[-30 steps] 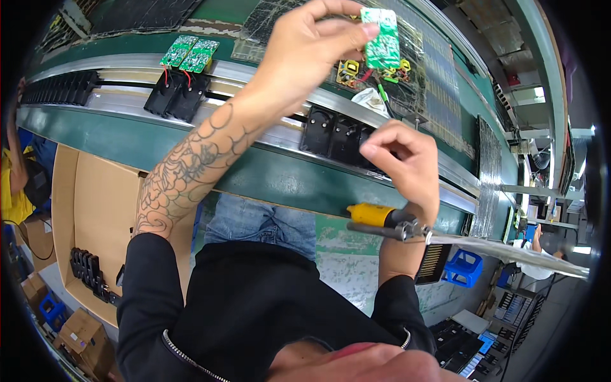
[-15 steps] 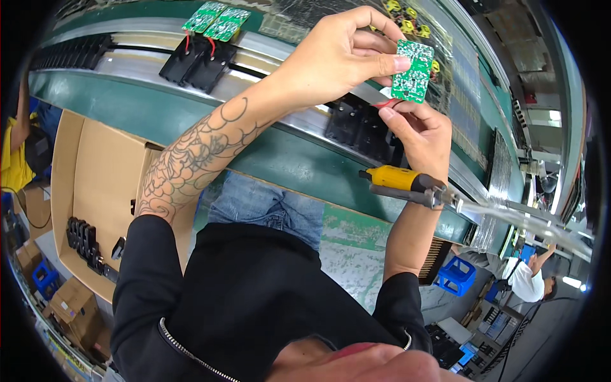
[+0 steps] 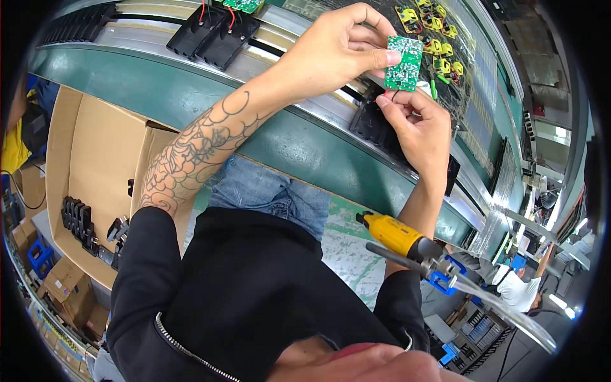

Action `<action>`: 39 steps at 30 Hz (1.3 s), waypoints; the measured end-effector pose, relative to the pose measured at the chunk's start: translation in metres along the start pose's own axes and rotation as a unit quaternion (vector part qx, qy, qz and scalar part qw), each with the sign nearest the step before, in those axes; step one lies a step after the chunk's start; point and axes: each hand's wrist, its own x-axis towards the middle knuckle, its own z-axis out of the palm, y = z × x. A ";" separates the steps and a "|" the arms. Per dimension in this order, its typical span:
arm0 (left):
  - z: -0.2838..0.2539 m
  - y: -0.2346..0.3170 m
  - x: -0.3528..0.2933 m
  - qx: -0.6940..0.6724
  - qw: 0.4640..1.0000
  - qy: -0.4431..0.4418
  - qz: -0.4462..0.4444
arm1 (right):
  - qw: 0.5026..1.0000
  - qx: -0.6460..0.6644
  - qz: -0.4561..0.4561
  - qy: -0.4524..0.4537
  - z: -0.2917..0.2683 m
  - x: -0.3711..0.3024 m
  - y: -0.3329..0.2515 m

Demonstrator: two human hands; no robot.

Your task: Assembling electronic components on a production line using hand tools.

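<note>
A green circuit board (image 3: 410,63), dotted with solder joints, stands upright between the thumb and fingers of my left hand (image 3: 344,54). Just below its lower edge, my right hand (image 3: 420,127) pinches the short red and black wires (image 3: 389,95) by the board. Beneath both hands, black plastic housings (image 3: 371,124) rest on the metal rail, partly hidden by my right hand. Farther left on that rail lie two more black housings (image 3: 224,39), with red wires running up to green boards (image 3: 245,4) cut off by the picture's upper edge.
A yellow electric screwdriver (image 3: 393,234) hangs in front of my right forearm. Several yellow wound components (image 3: 439,48) lie on the far bench. At left stands an open cardboard box (image 3: 89,146) with black parts inside. Another person (image 3: 517,286) is at far right.
Both hands and the board have shifted slightly left; my right fingers have come closer to the board's lower edge. The screwdriver now appears lower. The housings at left appear higher and farther right.
</note>
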 end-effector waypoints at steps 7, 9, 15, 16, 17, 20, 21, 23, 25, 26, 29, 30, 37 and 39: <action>-0.003 -0.005 0.000 -0.010 1.000 -0.009 0.006 | 1.000 -0.030 0.001 -0.001 0.001 0.000 -0.001; -0.003 -0.006 0.002 -0.019 1.000 -0.014 0.007 | 1.000 -0.027 -0.003 0.002 0.002 0.000 -0.001; -0.004 -0.008 0.004 -0.021 1.000 -0.015 0.011 | 0.999 -0.032 -0.002 0.010 0.001 0.001 0.002; -0.004 -0.008 0.003 -0.021 1.000 -0.014 0.011 | 0.999 -0.032 -0.002 0.010 0.002 0.001 0.002; -0.005 -0.007 0.002 -0.019 1.000 -0.016 0.010 | 0.999 -0.032 -0.011 0.012 0.003 0.002 0.001; -0.007 -0.006 0.000 -0.013 1.000 -0.021 0.007 | 0.999 -0.034 -0.039 0.018 0.004 0.002 -0.002; -0.008 -0.006 -0.001 -0.013 1.000 -0.021 0.007 | 0.999 -0.034 -0.038 0.018 0.004 0.002 -0.003; -0.007 -0.008 -0.003 -0.004 1.000 -0.019 0.011 | 0.997 -0.065 -0.041 0.003 0.003 0.002 -0.004; -0.007 -0.009 -0.004 0.004 1.000 -0.017 0.016 | 0.994 -0.096 -0.044 -0.011 0.001 0.002 -0.005; -0.007 -0.009 -0.004 0.004 1.000 -0.017 0.016 | 0.994 -0.097 -0.044 -0.011 0.000 0.002 -0.006; -0.010 -0.007 -0.009 0.031 0.999 -0.013 0.035 | 0.999 -0.034 -0.030 0.026 -0.005 -0.002 -0.009; -0.012 -0.007 -0.010 0.040 0.998 -0.011 0.041 | 0.999 -0.013 -0.026 0.038 -0.007 -0.004 -0.011; -0.020 -0.020 -0.011 0.062 0.993 -0.015 0.100 | 0.859 0.409 -0.293 -0.090 -0.050 -0.054 0.047; -0.018 -0.021 -0.009 0.056 0.993 -0.016 0.101 | 0.883 0.349 -0.301 -0.088 -0.037 -0.068 0.037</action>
